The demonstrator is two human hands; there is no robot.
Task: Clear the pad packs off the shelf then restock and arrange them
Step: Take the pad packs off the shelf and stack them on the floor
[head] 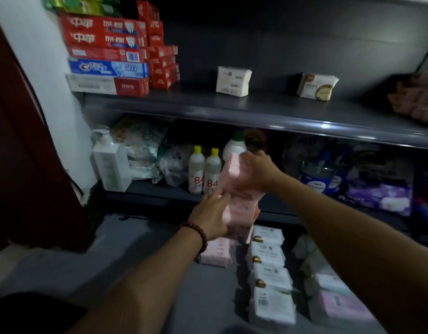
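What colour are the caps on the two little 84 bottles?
Yellow caps on white bottles; the head view shows them best.

You are working in dim light. A small glare sits on the rounded front edge of the upper shelf, toward its right end, so the light comes from your side, above. The back of that shelf and the space under it sink into deep shadow. Your left grip, right grip and the pink packs are smeared by motion blur. Shelf lines bow near the frame edges.
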